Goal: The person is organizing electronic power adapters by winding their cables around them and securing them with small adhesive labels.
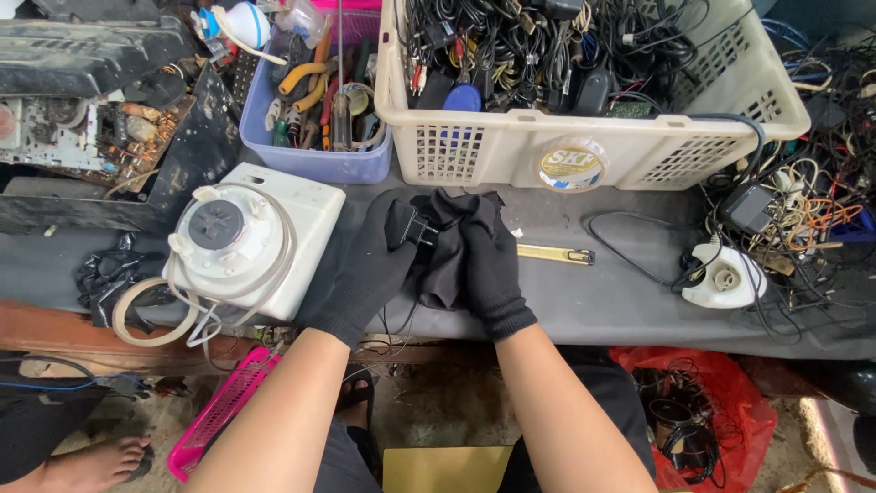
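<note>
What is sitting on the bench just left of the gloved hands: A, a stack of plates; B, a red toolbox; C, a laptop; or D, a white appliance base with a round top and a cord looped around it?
D: beside the left hand, which with the right hand holds a black adapter in a dark cloth, stands a white appliance base wrapped by a pale cord.

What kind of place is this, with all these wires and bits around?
Probably a small electronics repair bench: a cream basket crammed with cables, a blue tub of pliers and screwdrivers, and an opened appliance chassis showing copper coils.
</note>
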